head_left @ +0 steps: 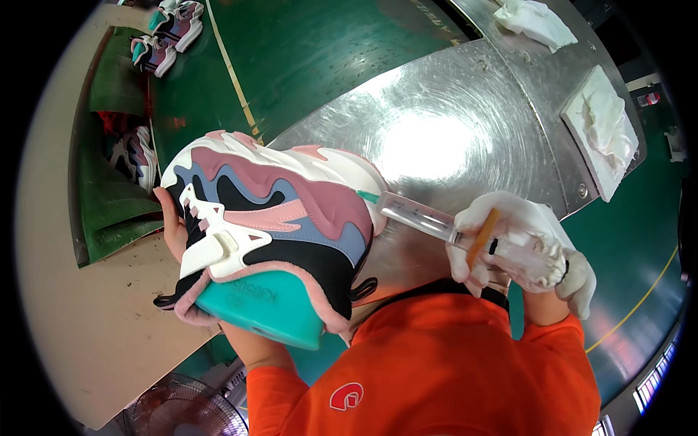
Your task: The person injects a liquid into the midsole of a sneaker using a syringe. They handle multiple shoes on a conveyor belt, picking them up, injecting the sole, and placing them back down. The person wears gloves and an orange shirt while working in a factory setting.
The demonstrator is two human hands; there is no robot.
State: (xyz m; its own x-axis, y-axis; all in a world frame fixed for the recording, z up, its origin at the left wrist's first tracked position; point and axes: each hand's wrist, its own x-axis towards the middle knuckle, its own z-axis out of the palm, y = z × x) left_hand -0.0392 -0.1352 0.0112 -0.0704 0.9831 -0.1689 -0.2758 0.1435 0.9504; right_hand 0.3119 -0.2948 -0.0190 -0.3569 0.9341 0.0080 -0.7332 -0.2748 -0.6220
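My left hand [173, 225] grips a sneaker [298, 211] from behind; only a few bare fingers show past its edge, the rest hidden. The sneaker is white, mauve, blue-grey, black and pink, tilted with its side toward me. A teal shoe last [254, 301] fills its opening. White-gloved, my right hand [520, 251] is closed around a clear syringe [418, 216]. The syringe's green tip meets the sneaker where the upper borders the white sole near the heel. A flat orange-brown strip [482, 236] sticks out between the gloved fingers; I cannot tell whether it belongs to the syringe.
Beyond the sneaker lies a shiny metal tabletop [327, 120], with crumpled white cloths [536, 23] and a white pad [600, 134] at the right. Other sneakers [154, 54] stand at upper left, one [136, 156] inside a green-lined opening. A fan [185, 407] is at lower left.
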